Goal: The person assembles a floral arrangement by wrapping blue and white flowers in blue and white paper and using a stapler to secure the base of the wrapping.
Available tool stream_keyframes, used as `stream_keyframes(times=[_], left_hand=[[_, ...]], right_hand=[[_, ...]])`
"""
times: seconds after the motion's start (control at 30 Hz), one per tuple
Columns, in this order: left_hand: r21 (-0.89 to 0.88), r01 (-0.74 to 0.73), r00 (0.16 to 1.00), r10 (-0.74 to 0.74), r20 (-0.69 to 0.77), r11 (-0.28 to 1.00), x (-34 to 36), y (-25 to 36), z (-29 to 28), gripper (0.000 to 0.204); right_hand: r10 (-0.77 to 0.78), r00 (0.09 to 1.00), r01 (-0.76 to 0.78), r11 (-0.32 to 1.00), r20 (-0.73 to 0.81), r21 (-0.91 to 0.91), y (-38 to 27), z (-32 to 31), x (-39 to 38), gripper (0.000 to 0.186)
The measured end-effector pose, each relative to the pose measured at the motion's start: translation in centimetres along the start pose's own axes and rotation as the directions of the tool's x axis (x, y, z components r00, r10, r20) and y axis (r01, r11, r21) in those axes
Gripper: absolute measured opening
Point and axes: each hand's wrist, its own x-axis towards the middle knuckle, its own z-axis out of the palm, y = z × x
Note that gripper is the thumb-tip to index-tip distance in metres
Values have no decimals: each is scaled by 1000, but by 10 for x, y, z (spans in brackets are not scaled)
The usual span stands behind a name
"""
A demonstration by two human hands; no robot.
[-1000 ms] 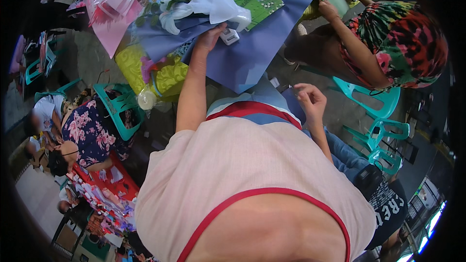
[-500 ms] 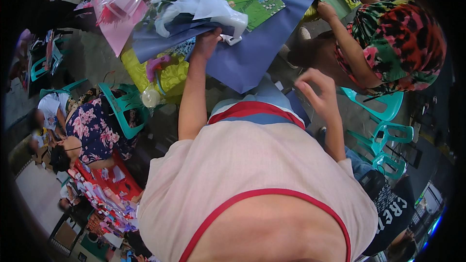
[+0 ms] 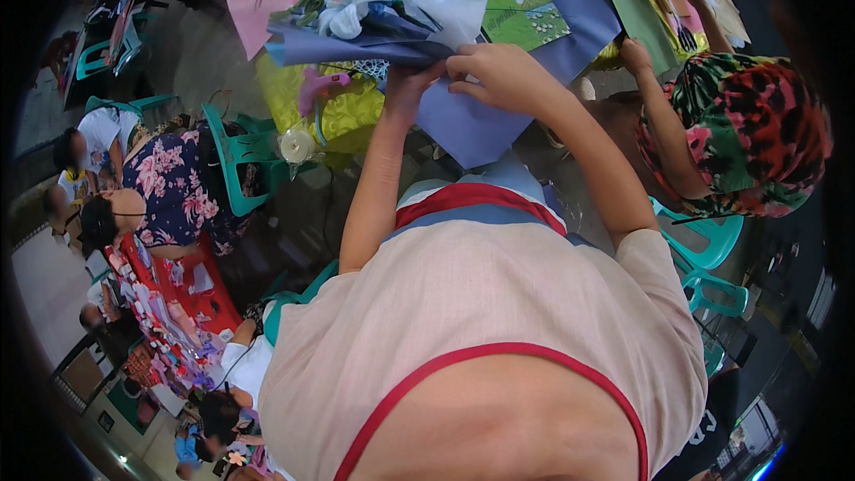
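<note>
A bouquet of pale blue and white fuzzy flowers (image 3: 354,13) with green leaves lies tilted over the table, its blossoms toward the left. Dark blue wrapping paper (image 3: 356,51) runs along its near side, and a translucent white sheet (image 3: 450,4) covers its right part. My left hand (image 3: 413,89) is closed round the lower end of the bouquet from beneath. My right hand (image 3: 499,77) has come against the wrapping at its right end, thumb and fingers bent together there; the fingertips are partly hidden.
Large blue paper (image 3: 472,120) hangs over the near table edge beneath a green booklet (image 3: 525,22). A pink glue gun (image 3: 316,89) and tape roll (image 3: 297,144) lie on the yellow tablecloth (image 3: 352,120). At right, a co-worker (image 3: 748,134) handles green card (image 3: 639,18). Teal chairs (image 3: 236,160) stand nearby.
My right hand has moved from the right, away from the table, up to the bouquet's wrapping. The bouquet has turned so its flowers show more. My left hand keeps its hold.
</note>
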Motion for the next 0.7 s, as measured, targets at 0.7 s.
stream_keyframes(times=[0.7], left_hand=[[-142, 63, 956, -101, -274, 988, -6, 5, 20, 26]], right_hand=[[266, 961, -278, 912, -83, -302, -4, 15, 20, 32]])
